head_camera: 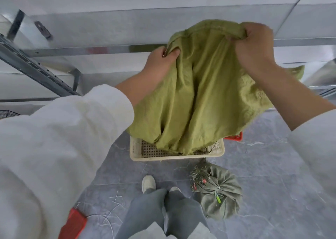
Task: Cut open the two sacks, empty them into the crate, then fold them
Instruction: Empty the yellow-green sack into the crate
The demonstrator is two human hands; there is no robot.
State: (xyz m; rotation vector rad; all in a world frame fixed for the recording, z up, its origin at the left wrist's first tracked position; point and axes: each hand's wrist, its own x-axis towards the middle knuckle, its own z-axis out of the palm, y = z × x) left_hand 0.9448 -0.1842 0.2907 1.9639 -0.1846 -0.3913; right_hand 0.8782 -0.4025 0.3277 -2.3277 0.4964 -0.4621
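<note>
Your left hand (pixel 161 62) clamps one top corner of the yellow-green sack (pixel 200 93), your right hand (pixel 254 47) fists the other; the sack hangs between them, its lower end inside the cream crate (pixel 174 157). The second sack (pixel 221 193), tied shut, sits on the floor (pixel 272 166) near the crate

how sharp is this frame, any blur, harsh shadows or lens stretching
Head view: the right hand is smeared by motion blur, the left hand a little crisper, both gripping the green sack; the tied sack on the floor is fairly sharp; the wide lens stretches the left sleeve at the edge; light is soft and even, with no hard shadows.
</note>
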